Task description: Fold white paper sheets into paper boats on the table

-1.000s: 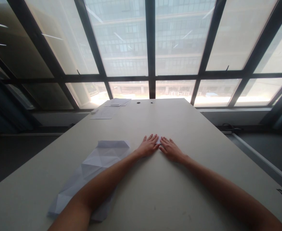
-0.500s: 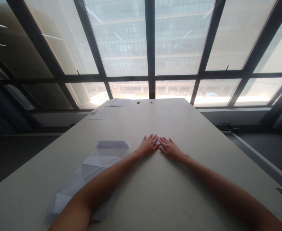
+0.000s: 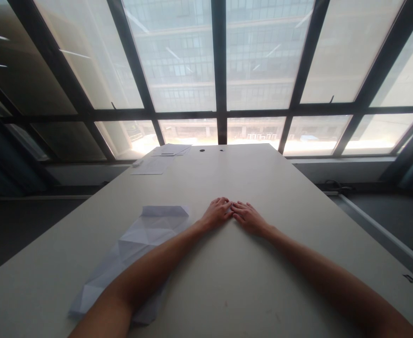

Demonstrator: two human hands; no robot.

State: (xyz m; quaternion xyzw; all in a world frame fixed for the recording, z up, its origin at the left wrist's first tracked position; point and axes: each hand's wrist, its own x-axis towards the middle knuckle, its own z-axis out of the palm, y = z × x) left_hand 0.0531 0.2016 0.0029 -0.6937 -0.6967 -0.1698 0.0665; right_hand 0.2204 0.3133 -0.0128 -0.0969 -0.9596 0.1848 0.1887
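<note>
1. Overall, the white table (image 3: 255, 173) shows no change beyond a very slight drift of the view. The loose papers (image 3: 153, 164) lie near its far end, towards the left; whatever is on them is too faint to read.

2. The creased sheet (image 3: 139, 234) has stayed where it was, on the left side of the table, touched by neither hand. Part of it is covered by the left forearm (image 3: 157, 263), so its full outline cannot be followed.

3. The left hand (image 3: 215, 213) has changed most: its fingers, spread flat half a second ago, are now drawn in and bent. I take that as a turn from pressing to finer fingering. Whether finger and thumb actually pinch anything cannot be told.

4. The right hand (image 3: 250, 219) has edged inward until its fingertips seem to meet those of the left. It lies low, fingers extended and close together; any grip beneath them is out of sight.

5. The small piece of paper (image 3: 229, 209) is on the table between and under the two sets of fingertips. Only a pale sliver shows, so its shape and any folds are hidden.
</note>
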